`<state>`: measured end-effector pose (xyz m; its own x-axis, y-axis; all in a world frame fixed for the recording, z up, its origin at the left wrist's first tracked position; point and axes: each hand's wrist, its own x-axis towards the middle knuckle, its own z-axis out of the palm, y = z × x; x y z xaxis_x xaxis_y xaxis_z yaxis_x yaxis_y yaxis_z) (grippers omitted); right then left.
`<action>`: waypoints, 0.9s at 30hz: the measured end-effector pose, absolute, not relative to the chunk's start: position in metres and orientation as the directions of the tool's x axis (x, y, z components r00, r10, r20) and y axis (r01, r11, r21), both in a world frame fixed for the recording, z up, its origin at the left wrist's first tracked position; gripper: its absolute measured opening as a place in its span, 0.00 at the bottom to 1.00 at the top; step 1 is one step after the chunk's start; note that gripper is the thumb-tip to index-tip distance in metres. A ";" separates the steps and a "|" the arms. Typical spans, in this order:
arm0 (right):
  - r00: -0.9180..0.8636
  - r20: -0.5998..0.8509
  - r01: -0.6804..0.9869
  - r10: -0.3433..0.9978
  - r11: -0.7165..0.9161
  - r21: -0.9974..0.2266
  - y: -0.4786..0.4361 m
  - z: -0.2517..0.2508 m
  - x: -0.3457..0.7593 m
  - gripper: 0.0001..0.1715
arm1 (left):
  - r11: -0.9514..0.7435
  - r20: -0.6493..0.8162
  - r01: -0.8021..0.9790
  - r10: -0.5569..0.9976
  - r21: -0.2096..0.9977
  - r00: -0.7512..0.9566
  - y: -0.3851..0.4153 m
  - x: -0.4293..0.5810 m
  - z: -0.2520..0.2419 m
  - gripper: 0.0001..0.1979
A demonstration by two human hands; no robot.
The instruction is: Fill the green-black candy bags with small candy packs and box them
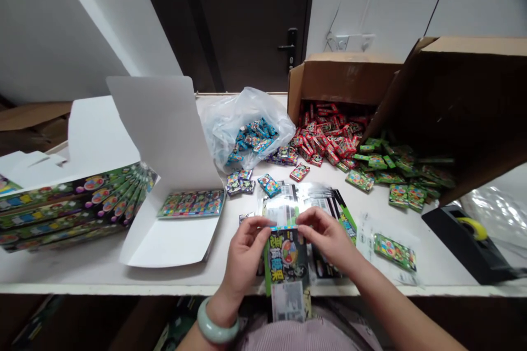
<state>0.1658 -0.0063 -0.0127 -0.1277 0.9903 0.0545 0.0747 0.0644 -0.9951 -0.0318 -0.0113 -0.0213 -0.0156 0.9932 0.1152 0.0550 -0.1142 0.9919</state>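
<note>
My left hand (247, 247) pinches the top left corner of a printed candy bag (284, 263), fingers closed. At the bag's top right corner my right hand (325, 236) pinches the same edge. The bag is black and green with yellow lettering and hangs over the table's front edge. Behind and beside it lie flat stacks of similar bags (319, 203), partly hidden by my hands. Just beyond them are a small blue candy box (269, 185), a red one (300, 171) and a few purple ones (240, 181).
A white display box (164, 241) stands open at left, holding a row of packs. Printed cartons (61, 203) lie farther left. Behind are a plastic bag (218, 131) of blue boxes and cardboard cartons (346, 79) spilling red and green boxes. A tape dispenser (465, 244) sits at right.
</note>
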 end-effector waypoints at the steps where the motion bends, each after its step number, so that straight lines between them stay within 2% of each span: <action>1: -0.125 0.045 0.078 0.991 0.055 -0.995 -0.006 -0.011 0.167 0.09 | -0.094 0.095 0.028 0.995 0.995 -0.013 -0.010 -0.031 -0.019 0.12; 3: -0.143 0.074 0.152 0.987 0.096 -0.984 -0.008 -0.008 0.170 0.11 | -0.103 0.102 0.024 0.994 0.994 0.025 -0.011 -0.031 -0.016 0.13; 5: -0.207 0.123 0.242 0.971 0.173 -0.955 -0.009 -0.004 0.172 0.07 | -0.149 0.146 0.040 0.985 0.988 0.087 -0.013 -0.031 -0.013 0.09; 7: -0.256 0.121 0.286 0.959 0.195 -0.938 -0.007 0.001 0.172 0.09 | -0.171 0.167 0.034 0.980 0.985 0.106 -0.013 -0.030 -0.009 0.07; 12: -0.289 -0.113 0.224 0.951 -0.048 -0.973 0.004 0.013 0.165 0.10 | -0.046 0.044 0.026 0.997 0.999 0.062 -0.006 -0.026 -0.001 0.07; 15: -0.342 -0.123 0.208 0.932 -0.052 -0.977 0.009 0.021 0.163 0.10 | -0.040 0.037 0.028 0.995 0.999 0.095 -0.003 -0.029 0.002 0.06; 19: -0.410 -0.021 0.326 0.912 0.125 -0.937 0.004 0.023 0.169 0.09 | -0.190 0.171 0.054 0.953 0.980 0.252 -0.006 -0.042 0.002 0.07; 22: -0.456 0.130 0.356 0.881 0.314 -0.880 -0.006 0.014 0.175 0.03 | -0.338 0.288 0.103 0.898 0.936 0.333 -0.012 -0.051 -0.003 0.05; 24: -0.440 0.232 0.360 0.867 0.407 -0.839 -0.012 0.006 0.176 0.01 | -0.368 0.303 0.134 0.885 0.920 0.353 -0.015 -0.052 -0.009 0.05; 27: -0.399 0.306 0.376 0.864 0.459 -0.805 -0.015 -0.004 0.174 0.04 | -0.298 0.242 0.155 0.922 0.942 0.301 -0.016 -0.048 -0.017 0.04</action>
<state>0.1740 -0.0147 -0.0042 -0.3991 0.8644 0.3058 0.3761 0.4585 -0.8052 -0.0482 -0.0156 -0.0166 0.3014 0.9223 0.2419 0.1546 -0.2976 0.9421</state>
